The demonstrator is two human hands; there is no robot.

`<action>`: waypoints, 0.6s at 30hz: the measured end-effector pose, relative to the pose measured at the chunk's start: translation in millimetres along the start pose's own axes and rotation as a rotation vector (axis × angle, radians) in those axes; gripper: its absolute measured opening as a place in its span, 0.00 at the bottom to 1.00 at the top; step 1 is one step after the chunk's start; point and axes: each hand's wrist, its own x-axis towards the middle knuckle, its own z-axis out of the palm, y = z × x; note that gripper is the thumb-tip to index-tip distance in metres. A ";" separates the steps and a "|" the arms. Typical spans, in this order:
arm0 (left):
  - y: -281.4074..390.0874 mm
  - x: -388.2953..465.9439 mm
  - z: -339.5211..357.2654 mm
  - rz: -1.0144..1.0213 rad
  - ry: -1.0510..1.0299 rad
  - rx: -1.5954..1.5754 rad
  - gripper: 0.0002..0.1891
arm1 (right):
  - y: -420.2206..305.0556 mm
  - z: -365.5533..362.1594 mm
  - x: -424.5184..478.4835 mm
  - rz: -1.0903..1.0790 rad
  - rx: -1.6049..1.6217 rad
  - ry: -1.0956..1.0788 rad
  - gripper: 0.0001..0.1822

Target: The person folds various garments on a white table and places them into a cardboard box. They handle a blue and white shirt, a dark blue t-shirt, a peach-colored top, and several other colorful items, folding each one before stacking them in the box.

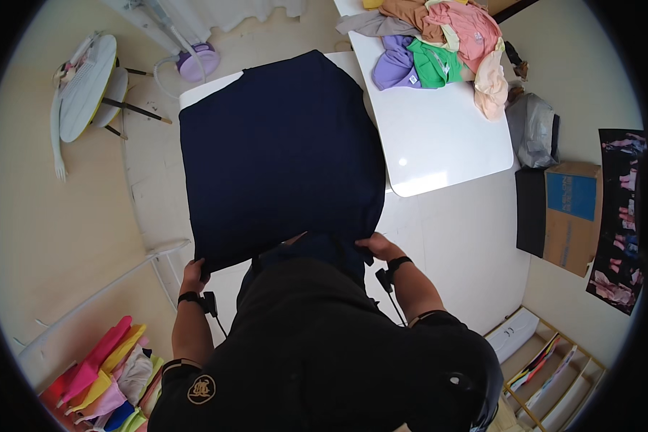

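Observation:
A large navy blue cloth garment [281, 156] lies spread over a white table [210, 89], most of which it covers. Its near edge hangs towards my body. My left hand [195, 274] grips the near left corner of the cloth. At the near right, my right hand [379, 245] pinches the cloth's edge between thumb and fingers. Both wrists wear black bands with small devices and cables. Whether the navy cloth is a shirt or another garment, I cannot tell.
A second white table [443, 140] stands at the right, with piled garments, among them a green one [434, 63] and a purple one [394, 65]. A purple garment steamer [198, 62] stands behind. Colourful clothes [108, 372] hang at the lower left; a cardboard box [572, 216] is at the right.

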 end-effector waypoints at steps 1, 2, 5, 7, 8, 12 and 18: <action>0.8 -4.7 2.3 0.004 0.000 -0.001 0.10 | 4.4 4.0 -1.9 0.016 -0.045 0.025 0.22; 0.6 -7.2 3.5 0.007 0.000 -0.003 0.11 | 6.1 3.2 -5.4 0.010 -0.065 0.082 0.21; -5.5 -5.2 -1.9 0.089 0.033 -0.131 0.14 | -9.7 0.8 -12.3 -0.055 -0.060 0.187 0.19; -2.2 2.2 -3.8 0.140 0.042 -0.324 0.14 | -40.1 10.7 -28.8 -0.153 0.043 0.174 0.17; -2.9 14.4 -9.8 0.169 0.024 -0.401 0.14 | -56.6 12.5 -31.1 -0.077 0.148 0.098 0.18; 24.6 40.5 -2.8 0.159 -0.027 -0.704 0.09 | -111.6 33.6 -11.0 -0.144 0.549 0.008 0.19; 92.2 10.6 45.1 0.287 -0.228 -0.959 0.20 | -157.4 49.1 26.1 -0.447 0.787 0.264 0.16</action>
